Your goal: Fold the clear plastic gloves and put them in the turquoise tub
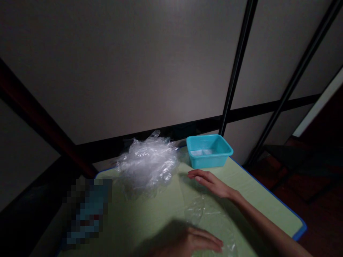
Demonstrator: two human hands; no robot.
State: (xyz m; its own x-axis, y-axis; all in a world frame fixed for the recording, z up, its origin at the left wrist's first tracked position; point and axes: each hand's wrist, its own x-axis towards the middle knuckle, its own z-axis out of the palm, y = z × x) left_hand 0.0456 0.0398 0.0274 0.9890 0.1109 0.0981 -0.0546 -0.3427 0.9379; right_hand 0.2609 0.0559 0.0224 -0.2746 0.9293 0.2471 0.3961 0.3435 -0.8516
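Note:
A thin, clear plastic glove lies spread on the table, though its outline is hard to make out. My right hand hovers over or rests at its far end, fingers stretched out and together; contact is unclear. Closer to me, my left hand is at the near end of the plastic, its fingers extended and pointing right. Neither hand visibly grips anything. Left of my right hand sits a heaped pile of crumpled clear plastic gloves.
A turquoise plastic basin with something white inside stands at the table's back right corner. The pale green table has a blue edge. Behind it rise sliding panels. A pixelated patch covers the left side.

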